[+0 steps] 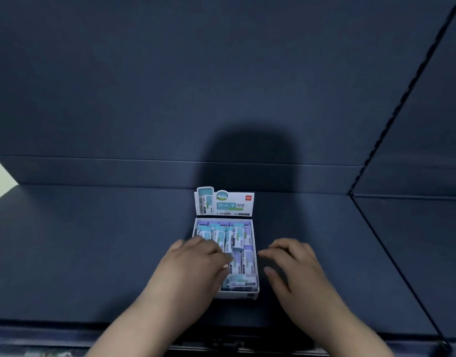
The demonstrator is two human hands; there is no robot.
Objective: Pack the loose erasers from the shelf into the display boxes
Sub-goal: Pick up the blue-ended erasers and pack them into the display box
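**Fingers on the erasers, box nearly packed**

The fingers (213, 249) of the left hand (193, 264) lie bent over the left half of the display box (238, 295), with their tips down among the erasers (241, 235). Blur hides whether they pinch one or only press on the pack, so I cannot tell. The right hand (292, 264) is just to the right of the box, its fingers loosely spread and holding nothing.

The erasers fill the box in close rows. Those at the back stand on end and those at the front lie flat. No loose ones show on the shelf (93, 253) around the box.

Each eraser is probably light and firm with slight give, and its paper sleeve looks smooth enough to slip. A pinch across the narrow sides of the sleeve should hold best. The box is thin card, likely to bow if squeezed, so it seems wiser to steady it by the side walls or base than by the upright header card (227, 203) at its back.

That card carries large characters that appear to read 纳米净, and a small red logo (248, 198) sits in its top right corner. The finer print on the card and on the sleeves is too blurred to read.
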